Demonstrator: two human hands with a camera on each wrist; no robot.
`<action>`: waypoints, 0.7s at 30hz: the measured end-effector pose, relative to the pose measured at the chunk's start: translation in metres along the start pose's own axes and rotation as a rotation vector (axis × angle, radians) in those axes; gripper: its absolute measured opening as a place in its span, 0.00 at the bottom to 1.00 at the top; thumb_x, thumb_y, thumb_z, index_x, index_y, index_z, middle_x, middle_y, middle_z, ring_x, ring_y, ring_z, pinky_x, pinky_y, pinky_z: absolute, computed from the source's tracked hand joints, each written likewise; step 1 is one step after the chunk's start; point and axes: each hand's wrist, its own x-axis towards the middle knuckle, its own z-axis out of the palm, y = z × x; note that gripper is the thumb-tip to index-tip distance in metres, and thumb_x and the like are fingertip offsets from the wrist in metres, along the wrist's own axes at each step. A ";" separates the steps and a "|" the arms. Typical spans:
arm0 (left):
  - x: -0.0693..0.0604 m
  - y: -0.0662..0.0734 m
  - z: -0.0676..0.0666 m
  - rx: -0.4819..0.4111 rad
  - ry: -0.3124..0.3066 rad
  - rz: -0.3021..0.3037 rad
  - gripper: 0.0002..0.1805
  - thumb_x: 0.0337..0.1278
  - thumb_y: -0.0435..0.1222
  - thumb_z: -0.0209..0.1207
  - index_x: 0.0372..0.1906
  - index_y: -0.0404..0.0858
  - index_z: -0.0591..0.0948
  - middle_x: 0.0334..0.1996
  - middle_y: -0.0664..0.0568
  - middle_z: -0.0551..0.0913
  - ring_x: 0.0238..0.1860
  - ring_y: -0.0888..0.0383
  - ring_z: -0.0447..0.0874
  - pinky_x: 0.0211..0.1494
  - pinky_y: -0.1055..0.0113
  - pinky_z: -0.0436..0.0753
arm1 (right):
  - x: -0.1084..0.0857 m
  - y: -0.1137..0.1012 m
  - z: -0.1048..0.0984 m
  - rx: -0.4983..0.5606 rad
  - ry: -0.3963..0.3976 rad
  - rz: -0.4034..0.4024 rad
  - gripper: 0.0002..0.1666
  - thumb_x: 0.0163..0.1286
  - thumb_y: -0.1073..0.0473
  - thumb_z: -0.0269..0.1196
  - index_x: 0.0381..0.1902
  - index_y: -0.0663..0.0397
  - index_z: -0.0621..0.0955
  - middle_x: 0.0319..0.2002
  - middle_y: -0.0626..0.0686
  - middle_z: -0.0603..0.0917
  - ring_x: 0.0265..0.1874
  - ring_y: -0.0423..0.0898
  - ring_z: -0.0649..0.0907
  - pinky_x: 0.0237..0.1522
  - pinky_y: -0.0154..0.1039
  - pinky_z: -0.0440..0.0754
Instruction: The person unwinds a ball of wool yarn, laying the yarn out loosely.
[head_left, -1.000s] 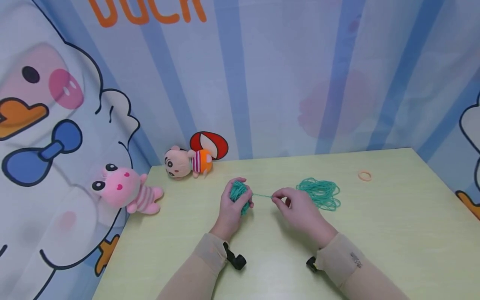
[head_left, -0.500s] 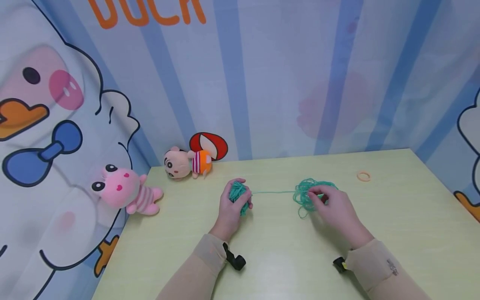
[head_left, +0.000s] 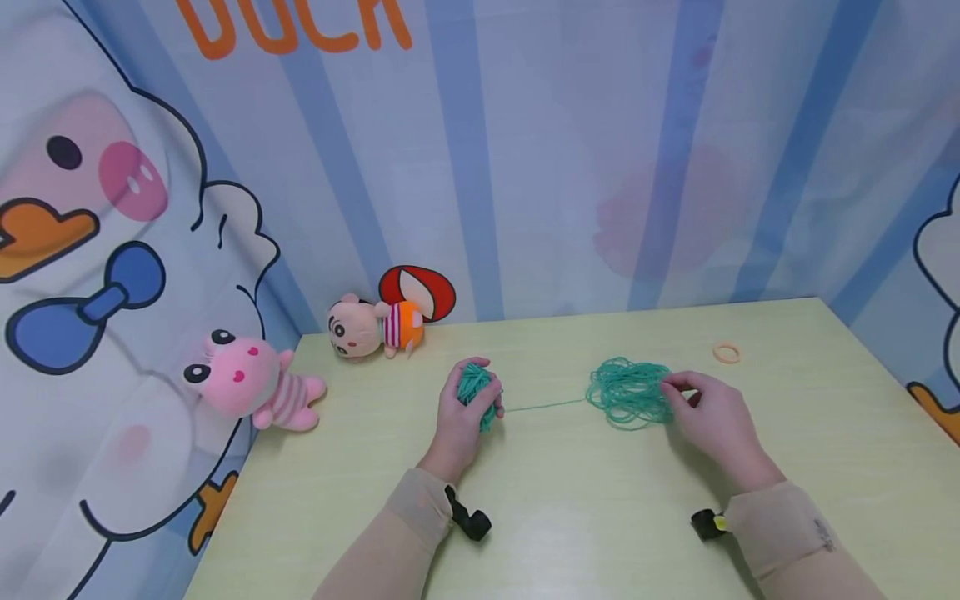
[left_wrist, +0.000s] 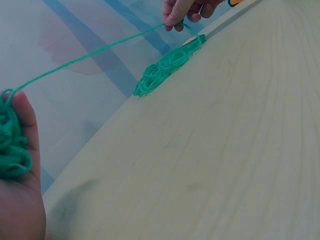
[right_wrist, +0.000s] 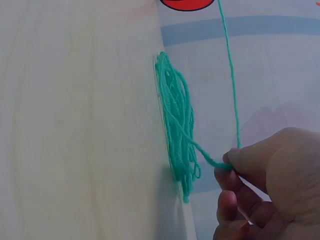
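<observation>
A wound bundle of green yarn (head_left: 474, 383) lies in my left hand (head_left: 459, 425), whose fingers and thumb curl round it. From that bundle a single strand (left_wrist: 95, 52) runs taut to my right hand (head_left: 716, 421). In the right wrist view my right thumb and forefinger (right_wrist: 250, 160) pinch the strand. Just left of the right hand, a loose pile of green yarn (head_left: 628, 393) rests on the table, and part of the pinched strand leads down into it (right_wrist: 175, 125).
A pink plush toy (head_left: 247, 375) lies at the table's left edge. Behind the left hand is a second plush toy in striped and orange clothes (head_left: 375, 327). An orange ring (head_left: 727, 353) sits at the back right of the table (head_left: 570, 517), before a printed curtain (head_left: 540, 167).
My right hand has moved right, from between the bundle and the pile to the pile's right side, drawing out a longer strand. The left hand has stayed in place, holding the bundle.
</observation>
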 end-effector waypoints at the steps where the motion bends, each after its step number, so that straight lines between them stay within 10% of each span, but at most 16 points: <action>1: 0.000 0.000 0.000 0.002 0.001 -0.001 0.18 0.80 0.38 0.64 0.66 0.49 0.76 0.50 0.51 0.82 0.42 0.49 0.81 0.43 0.69 0.90 | 0.000 0.002 0.000 -0.013 -0.002 0.011 0.19 0.84 0.50 0.62 0.59 0.58 0.88 0.52 0.61 0.92 0.38 0.49 0.84 0.36 0.40 0.79; 10: 0.002 -0.003 -0.002 0.033 0.019 -0.009 0.18 0.80 0.37 0.63 0.67 0.49 0.76 0.50 0.50 0.82 0.38 0.54 0.83 0.42 0.69 0.90 | 0.002 0.013 -0.002 -0.115 -0.097 0.095 0.15 0.81 0.56 0.64 0.51 0.62 0.89 0.47 0.64 0.92 0.46 0.61 0.88 0.52 0.62 0.85; 21: 0.002 -0.002 0.000 0.032 0.013 -0.010 0.17 0.80 0.36 0.63 0.66 0.48 0.76 0.50 0.50 0.82 0.36 0.55 0.84 0.43 0.70 0.90 | -0.001 -0.016 0.003 -0.057 0.030 0.001 0.14 0.80 0.55 0.63 0.51 0.62 0.85 0.47 0.63 0.86 0.37 0.54 0.82 0.39 0.46 0.78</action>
